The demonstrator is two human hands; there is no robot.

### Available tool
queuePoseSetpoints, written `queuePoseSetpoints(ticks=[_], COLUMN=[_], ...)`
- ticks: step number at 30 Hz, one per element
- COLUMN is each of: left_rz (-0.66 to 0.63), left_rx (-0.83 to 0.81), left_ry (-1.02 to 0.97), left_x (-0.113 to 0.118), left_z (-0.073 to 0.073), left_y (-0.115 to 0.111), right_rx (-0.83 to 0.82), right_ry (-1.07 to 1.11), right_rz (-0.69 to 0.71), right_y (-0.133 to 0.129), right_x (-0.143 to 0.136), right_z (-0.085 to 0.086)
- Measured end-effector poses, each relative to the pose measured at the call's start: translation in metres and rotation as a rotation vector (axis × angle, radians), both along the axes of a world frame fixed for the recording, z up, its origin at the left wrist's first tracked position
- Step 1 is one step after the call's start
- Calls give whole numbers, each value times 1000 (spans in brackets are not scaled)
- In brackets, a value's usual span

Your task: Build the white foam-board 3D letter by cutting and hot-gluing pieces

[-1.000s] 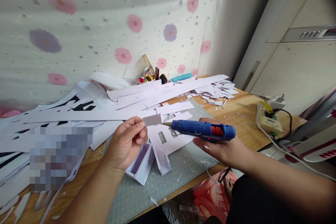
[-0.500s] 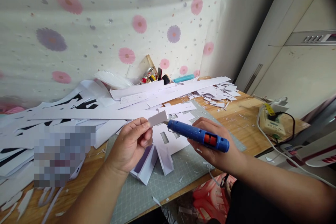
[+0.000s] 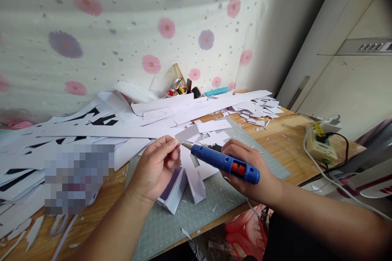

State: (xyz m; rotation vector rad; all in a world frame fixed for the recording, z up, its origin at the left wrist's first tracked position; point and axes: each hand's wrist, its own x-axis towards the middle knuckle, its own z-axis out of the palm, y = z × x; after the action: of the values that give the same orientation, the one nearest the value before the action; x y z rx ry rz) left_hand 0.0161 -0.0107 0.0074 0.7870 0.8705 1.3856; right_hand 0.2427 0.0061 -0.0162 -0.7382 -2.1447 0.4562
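Between thumb and fingers, my left hand (image 3: pixel 159 165) pinches a small white board strip (image 3: pixel 187 133), raised above the mat. My right hand (image 3: pixel 245 167) is wrapped round a blue glue gun (image 3: pixel 225 161), its metal nozzle pointing left at the strip's lower edge, near my left fingertips. Below them, a folded white box piece (image 3: pixel 176 193) and a smaller channel-shaped piece (image 3: pixel 196 185) rest on the grey-green cutting mat (image 3: pixel 171 236). A white sheet with cut-out windows (image 3: pixel 208 169) lies behind, partly covered by the glue gun.
Long white board strips (image 3: pixel 101 131) and offcuts cover the table's left and back. Scraps (image 3: pixel 257 110) are heaped at back right. A cup of tools (image 3: pixel 177 89) stands by the wall. A power strip (image 3: pixel 321 144) with cables sits at the right edge.
The glue gun's nozzle has moved left and slightly down, from the strip's right end to its lower edge near my left fingertips. The view has shifted slightly.
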Motion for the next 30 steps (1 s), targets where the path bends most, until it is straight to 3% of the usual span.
queuePoseSetpoints(ticks=[17, 30], left_rz=[8, 1], left_rx=[-8, 0], left_ry=[-23, 2], left_x=[0, -3], left_z=[0, 0], left_y=[0, 0], right_rx=[121, 113], right_ry=[-78, -79], right_rz=[-75, -133], right_y=[1, 3], right_x=[-2, 6], right_z=[6, 7])
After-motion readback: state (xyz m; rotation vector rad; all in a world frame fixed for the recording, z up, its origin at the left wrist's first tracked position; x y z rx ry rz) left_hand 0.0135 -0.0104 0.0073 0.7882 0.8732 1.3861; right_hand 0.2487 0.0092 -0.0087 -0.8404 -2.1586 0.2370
